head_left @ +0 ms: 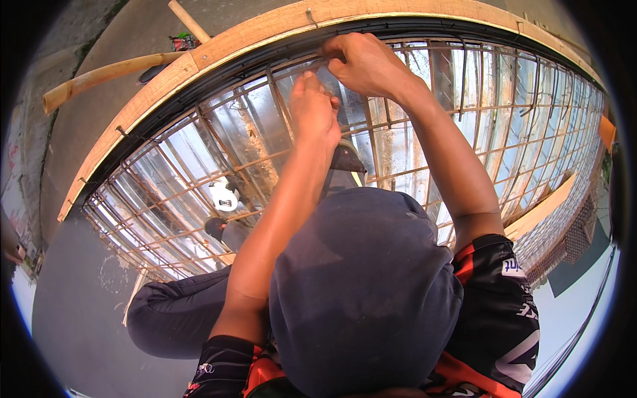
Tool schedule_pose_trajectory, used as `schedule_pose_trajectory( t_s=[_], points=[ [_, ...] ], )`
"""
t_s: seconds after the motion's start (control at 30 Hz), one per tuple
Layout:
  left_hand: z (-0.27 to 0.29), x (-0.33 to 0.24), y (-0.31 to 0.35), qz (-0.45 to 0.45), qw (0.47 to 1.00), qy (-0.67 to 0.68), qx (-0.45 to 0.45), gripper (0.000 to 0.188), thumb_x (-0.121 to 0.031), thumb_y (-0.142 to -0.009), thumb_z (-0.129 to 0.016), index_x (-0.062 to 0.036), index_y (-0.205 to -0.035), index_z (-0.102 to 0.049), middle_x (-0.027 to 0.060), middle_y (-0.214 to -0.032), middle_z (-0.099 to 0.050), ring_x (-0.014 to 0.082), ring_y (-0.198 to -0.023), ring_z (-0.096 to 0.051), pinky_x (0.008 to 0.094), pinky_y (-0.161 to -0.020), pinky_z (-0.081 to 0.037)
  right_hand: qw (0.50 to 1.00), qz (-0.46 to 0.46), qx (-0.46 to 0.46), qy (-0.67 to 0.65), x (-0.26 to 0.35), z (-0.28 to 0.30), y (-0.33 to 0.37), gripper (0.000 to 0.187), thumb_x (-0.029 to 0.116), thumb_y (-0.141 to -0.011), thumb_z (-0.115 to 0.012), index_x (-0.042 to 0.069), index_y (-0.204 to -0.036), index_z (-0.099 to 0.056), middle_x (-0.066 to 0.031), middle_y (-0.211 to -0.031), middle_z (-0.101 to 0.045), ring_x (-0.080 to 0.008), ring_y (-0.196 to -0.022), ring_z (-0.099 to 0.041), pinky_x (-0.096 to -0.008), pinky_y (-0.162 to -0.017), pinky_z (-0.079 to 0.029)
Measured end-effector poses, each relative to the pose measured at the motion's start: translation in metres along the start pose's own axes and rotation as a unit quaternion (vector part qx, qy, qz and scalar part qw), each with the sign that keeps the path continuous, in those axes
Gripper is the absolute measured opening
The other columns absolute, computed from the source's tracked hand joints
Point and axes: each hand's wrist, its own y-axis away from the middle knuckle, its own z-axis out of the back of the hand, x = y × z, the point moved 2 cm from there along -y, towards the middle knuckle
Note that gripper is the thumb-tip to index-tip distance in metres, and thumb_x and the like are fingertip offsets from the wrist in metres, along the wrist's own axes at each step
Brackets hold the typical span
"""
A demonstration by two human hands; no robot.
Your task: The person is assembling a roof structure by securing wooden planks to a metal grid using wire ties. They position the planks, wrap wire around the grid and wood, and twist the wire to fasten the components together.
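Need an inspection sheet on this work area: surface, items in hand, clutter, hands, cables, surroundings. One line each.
Surface: corrugated metal sheets, with rust-brown streaks, under a rusty bar mesh.
Work items: dark bars run along the inner side of a curved-looking wooden edge board; nails stick out of the board.
Clutter: white object among the mesh, kind unclear; loose-looking wooden plank at right.
Left hand: fingers curled just below the dark bars; grip and contact unclear.
Right hand: fingertips at the dark bars; grip unclear.
Cables: black line at lower right, outside the mesh.
Surroundings: bamboo pole beyond the board, at left.
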Motion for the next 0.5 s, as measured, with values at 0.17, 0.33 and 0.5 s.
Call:
schedule_pose_trajectory(
  t_s=[0.17, 0.33, 0.5],
  points=[
    [0.009, 0.006, 0.001, 0.02, 0.993, 0.088, 0.08, 0.015, -0.025, -0.12, -0.05, -0.0135, -0.115, -0.057, -0.0037, -0.086, -0.047, 0.0092, -0.072, -0.047, 0.0326, -0.075, -0.049, 0.999, -0.024, -0.034, -0.032, -0.001, -0.002, 0.002, 0.038, 0.014, -0.094, -0.066, 0.0, -0.126, -0.08, -0.0236, -0.119, -0.08, -0.0397, -0.113, -0.078, -0.0459, -0.102, -0.059],
    [0.012, -0.002, 0.005, 0.042, 0.997, 0.023, 0.054, 0.016, -0.026, -0.12, -0.051, -0.0137, -0.128, -0.058, -0.0021, -0.089, -0.053, 0.0097, -0.074, -0.051, 0.0324, -0.077, -0.053, 0.998, -0.036, -0.041, -0.038, 0.005, 0.0, -0.001, 0.03, 0.012, -0.096, -0.072, 0.004, -0.123, -0.081, -0.0183, -0.115, -0.083, -0.0333, -0.106, -0.08, -0.0428, -0.097, -0.061],
    [0.008, 0.003, 0.015, 0.022, 0.999, 0.024, -0.019, 0.023, -0.022, -0.119, -0.052, -0.0142, -0.14, -0.059, 0.0006, -0.1, -0.064, 0.0102, -0.076, -0.055, 0.0327, -0.078, -0.057, 0.994, -0.027, -0.068, -0.082, -0.001, -0.006, 0.0, 0.031, 0.005, -0.094, -0.073, 0.003, -0.124, -0.078, -0.0139, -0.107, -0.084, -0.0249, -0.099, -0.081, -0.0382, -0.091, -0.062]
  ],
)
